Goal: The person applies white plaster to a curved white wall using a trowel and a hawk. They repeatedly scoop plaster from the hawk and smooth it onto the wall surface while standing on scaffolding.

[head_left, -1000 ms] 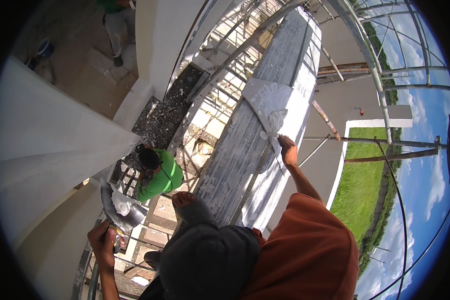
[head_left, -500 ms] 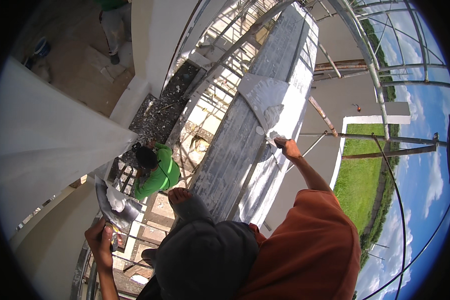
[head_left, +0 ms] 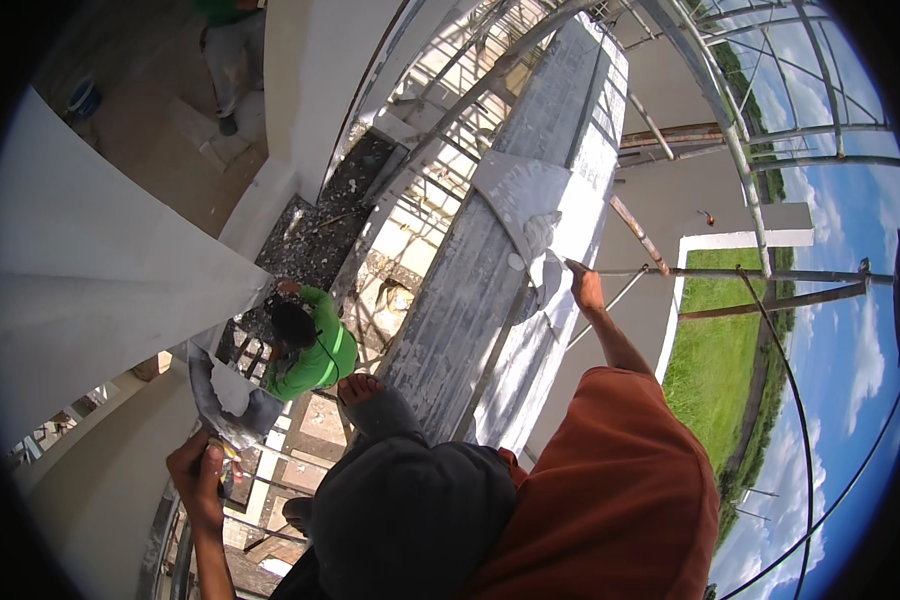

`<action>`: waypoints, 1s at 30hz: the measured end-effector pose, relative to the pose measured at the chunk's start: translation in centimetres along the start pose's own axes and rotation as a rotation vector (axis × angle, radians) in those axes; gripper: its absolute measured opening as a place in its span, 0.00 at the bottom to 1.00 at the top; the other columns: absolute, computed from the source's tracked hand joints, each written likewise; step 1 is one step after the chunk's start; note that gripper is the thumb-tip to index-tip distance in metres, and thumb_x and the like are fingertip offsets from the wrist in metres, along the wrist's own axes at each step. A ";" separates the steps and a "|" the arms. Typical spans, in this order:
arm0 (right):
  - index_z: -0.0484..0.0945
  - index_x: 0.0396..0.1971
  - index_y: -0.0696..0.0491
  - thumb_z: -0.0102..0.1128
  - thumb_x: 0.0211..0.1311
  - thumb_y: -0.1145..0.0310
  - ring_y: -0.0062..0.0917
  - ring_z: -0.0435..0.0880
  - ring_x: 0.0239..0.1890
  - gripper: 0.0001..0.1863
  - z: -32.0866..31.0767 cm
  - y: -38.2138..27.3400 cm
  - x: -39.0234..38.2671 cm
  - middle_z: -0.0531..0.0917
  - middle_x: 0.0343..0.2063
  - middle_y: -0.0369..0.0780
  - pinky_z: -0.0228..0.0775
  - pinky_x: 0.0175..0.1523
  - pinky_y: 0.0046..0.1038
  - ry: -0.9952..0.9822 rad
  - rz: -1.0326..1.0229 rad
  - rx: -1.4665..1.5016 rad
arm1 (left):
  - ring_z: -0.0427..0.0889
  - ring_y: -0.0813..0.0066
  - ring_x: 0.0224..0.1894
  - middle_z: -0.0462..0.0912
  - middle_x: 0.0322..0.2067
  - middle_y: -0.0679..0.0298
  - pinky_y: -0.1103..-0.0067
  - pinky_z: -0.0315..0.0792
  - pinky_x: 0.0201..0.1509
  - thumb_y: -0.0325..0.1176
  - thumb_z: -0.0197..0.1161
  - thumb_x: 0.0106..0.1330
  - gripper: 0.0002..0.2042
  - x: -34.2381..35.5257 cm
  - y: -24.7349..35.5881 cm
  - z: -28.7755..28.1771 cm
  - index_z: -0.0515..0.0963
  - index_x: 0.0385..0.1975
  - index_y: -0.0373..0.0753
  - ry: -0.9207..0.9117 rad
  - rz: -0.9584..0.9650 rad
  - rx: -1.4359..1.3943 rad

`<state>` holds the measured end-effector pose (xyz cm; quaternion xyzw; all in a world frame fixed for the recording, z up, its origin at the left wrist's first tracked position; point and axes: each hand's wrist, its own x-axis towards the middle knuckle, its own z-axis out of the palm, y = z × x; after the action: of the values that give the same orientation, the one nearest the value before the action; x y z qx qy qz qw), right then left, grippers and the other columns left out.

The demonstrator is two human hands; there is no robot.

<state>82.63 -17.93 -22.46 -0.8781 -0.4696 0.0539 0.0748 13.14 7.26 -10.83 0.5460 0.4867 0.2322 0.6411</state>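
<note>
My left hand (head_left: pixel 200 470) grips a trowel by its handle; its wide, curved grey blade (head_left: pixel 206 388) carries a lump of white putty (head_left: pixel 232 392). Out to the right, my right hand (head_left: pixel 587 288) is closed on a putty knife (head_left: pixel 550 283), whose blade is at a light grey sheet. That sheet (head_left: pixel 515 185) lies on long, weathered grey planks (head_left: pixel 450 290) and bears a mound of white putty (head_left: pixel 540 230). The handle of the putty knife is mostly hidden by my fingers.
Below left, a person in a green shirt (head_left: pixel 325 345) crouches by a debris-strewn ledge (head_left: pixel 315 235). Another person's legs (head_left: pixel 230 70) stand in a room at upper left, near a blue bucket (head_left: pixel 84 97). Scaffold pipes (head_left: pixel 760 200) cross the right side. A pale wall (head_left: pixel 120 250) fills the left.
My right hand has shifted slightly up and right, and the putty knife's blade has turned to show more. My left hand keeps its grip on the trowel, nearly still.
</note>
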 end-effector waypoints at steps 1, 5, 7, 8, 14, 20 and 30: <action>0.75 0.54 0.58 0.41 0.57 0.82 0.44 0.79 0.53 0.24 2.0 0.2 -1.4 0.78 0.51 0.52 0.71 0.59 0.36 0.009 0.055 0.056 | 0.73 0.79 0.18 0.72 0.17 0.64 0.82 0.66 0.21 0.44 0.56 0.68 0.19 -0.1 -0.3 -0.2 0.75 0.29 0.30 0.003 -0.004 -0.014; 0.74 0.55 0.56 0.40 0.53 0.85 0.42 0.73 0.60 0.28 4.1 1.0 -8.6 0.75 0.55 0.51 0.64 0.66 0.36 -0.246 0.019 -0.106 | 0.72 0.80 0.18 0.73 0.17 0.64 0.82 0.65 0.22 0.44 0.55 0.68 0.20 -0.2 1.2 0.4 0.75 0.33 0.28 -0.021 0.039 0.049; 0.77 0.52 0.56 0.41 0.54 0.83 0.41 0.76 0.57 0.25 0.7 3.2 -8.4 0.78 0.52 0.49 0.68 0.63 0.36 -0.393 -0.027 -0.085 | 0.72 0.80 0.18 0.73 0.18 0.65 0.82 0.65 0.23 0.44 0.54 0.68 0.19 -0.4 0.4 0.2 0.76 0.33 0.28 -0.016 0.007 -0.011; 0.79 0.49 0.57 0.41 0.55 0.82 0.40 0.78 0.55 0.23 -0.5 4.0 -6.6 0.80 0.50 0.49 0.70 0.62 0.35 -0.436 -0.078 -0.056 | 0.72 0.80 0.19 0.73 0.18 0.65 0.82 0.65 0.23 0.44 0.54 0.68 0.19 -0.3 0.1 0.3 0.76 0.33 0.28 -0.007 -0.002 -0.045; 0.77 0.52 0.57 0.42 0.52 0.84 0.40 0.75 0.58 0.26 2.6 2.0 -2.4 0.77 0.53 0.49 0.67 0.65 0.34 -0.186 -0.163 -0.076 | 0.72 0.81 0.18 0.72 0.18 0.65 0.82 0.66 0.22 0.43 0.54 0.69 0.18 0.7 -1.6 -0.7 0.75 0.33 0.29 -0.049 0.064 0.115; 0.79 0.48 0.53 0.51 0.48 0.85 0.37 0.77 0.56 0.24 -0.5 2.7 -6.6 0.82 0.48 0.44 0.64 0.64 0.38 -0.490 -0.315 -0.217 | 0.71 0.80 0.18 0.72 0.18 0.65 0.82 0.66 0.22 0.42 0.55 0.69 0.17 0.0 -0.6 0.6 0.75 0.32 0.29 -0.014 0.006 -0.069; 0.81 0.45 0.57 0.45 0.47 0.86 0.37 0.85 0.38 0.24 -3.5 4.8 -5.9 0.85 0.33 0.47 0.76 0.44 0.31 -0.168 0.078 0.002 | 0.73 0.80 0.22 0.74 0.20 0.64 0.81 0.67 0.26 0.37 0.56 0.67 0.14 2.6 0.7 0.8 0.75 0.33 0.28 -0.168 0.094 0.102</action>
<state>83.87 -25.72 -19.74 -0.8880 -0.4397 0.1306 0.0338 15.12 9.25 -11.23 0.6176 0.4164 0.1905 0.6395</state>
